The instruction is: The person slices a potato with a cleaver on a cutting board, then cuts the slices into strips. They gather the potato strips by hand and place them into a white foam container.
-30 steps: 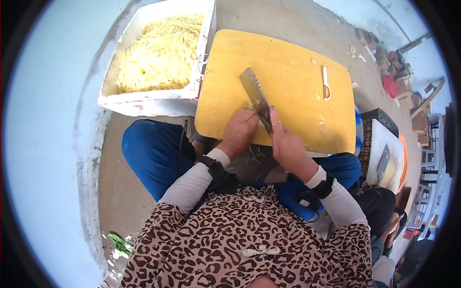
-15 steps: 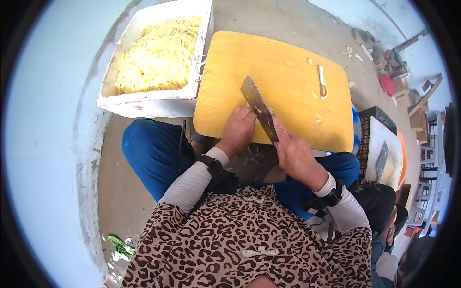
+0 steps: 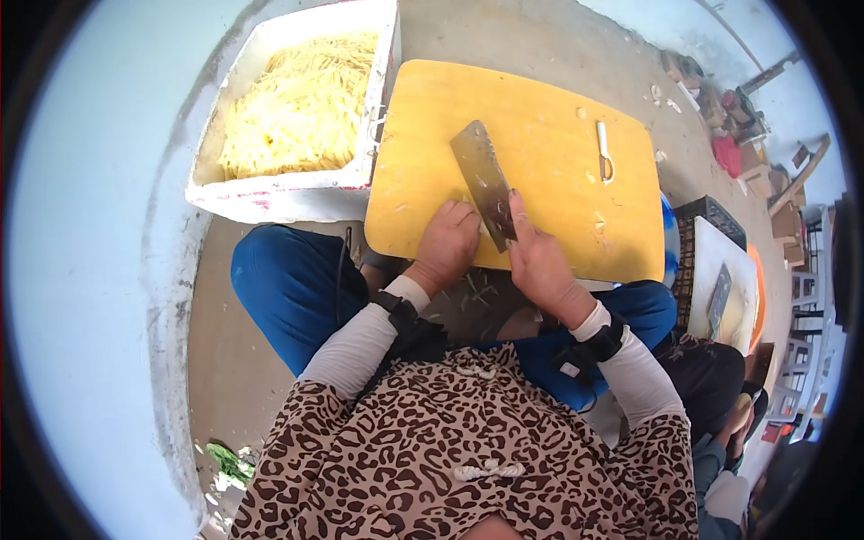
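My right hand (image 3: 546, 273) grips a cleaver (image 3: 483, 175), its index finger stretched along the blade. The broad grey side of the blade faces up, tilted over a yellow board (image 3: 540, 117), its tip pointing away from me. Close to the blade's left side, my left hand (image 3: 450, 241) rests on the board's near edge with its fingers curled down. Whatever lies under those fingertips is mostly hidden; a small pale bit shows by them. A peeler with a white handle (image 3: 602, 135) lies at the board's right side, and pale scraps (image 3: 600, 222) are stuck nearby.
At the left behind the board stands a white foam box (image 3: 288, 200) heaped with thin yellow shreds (image 3: 292, 112). To the right, another blade (image 3: 719, 295) lies on a white board (image 3: 715, 252) beside a black crate (image 3: 711, 216). A seated person's knee (image 3: 711, 378) is close by.
The cleaver has rolled so more of its flat side shows. My right hand has shifted slightly left and its wrist has come in. My left hand stays almost in place.
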Tool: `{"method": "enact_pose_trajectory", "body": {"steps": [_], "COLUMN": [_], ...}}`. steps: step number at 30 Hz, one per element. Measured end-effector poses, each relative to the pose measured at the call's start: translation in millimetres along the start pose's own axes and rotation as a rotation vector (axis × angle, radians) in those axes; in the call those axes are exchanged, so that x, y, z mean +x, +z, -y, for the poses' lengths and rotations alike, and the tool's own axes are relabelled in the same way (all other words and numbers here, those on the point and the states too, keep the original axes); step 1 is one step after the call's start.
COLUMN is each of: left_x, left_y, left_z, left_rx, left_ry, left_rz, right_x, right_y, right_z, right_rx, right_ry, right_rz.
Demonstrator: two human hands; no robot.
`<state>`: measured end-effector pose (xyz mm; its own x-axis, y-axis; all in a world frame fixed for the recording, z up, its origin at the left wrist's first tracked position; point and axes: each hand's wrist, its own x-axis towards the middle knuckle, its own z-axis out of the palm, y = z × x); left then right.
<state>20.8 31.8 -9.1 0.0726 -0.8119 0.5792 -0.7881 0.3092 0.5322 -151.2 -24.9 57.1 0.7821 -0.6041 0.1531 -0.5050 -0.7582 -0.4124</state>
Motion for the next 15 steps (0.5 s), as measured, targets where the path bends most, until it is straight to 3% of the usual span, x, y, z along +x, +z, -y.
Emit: {"method": "enact_pose_trajectory", "body": {"steps": [5,15], "left_x": [-1.3,1.3], "left_y": [0.9,2.1], "left_z": [-1.7,-0.8], "left_rx": [-0.001,0.017], "left_ry": [-0.003,0.014], "left_rz": [-0.023,-0.03], "right_x": [-7.9,-17.0], "right_y": [-16.2,-36.5], "right_z": [5.2,19.9], "right_rx": [0.086,0.005], "right_ry": [0.003,-0.054], "right_rz": [-0.082,0.098]}}
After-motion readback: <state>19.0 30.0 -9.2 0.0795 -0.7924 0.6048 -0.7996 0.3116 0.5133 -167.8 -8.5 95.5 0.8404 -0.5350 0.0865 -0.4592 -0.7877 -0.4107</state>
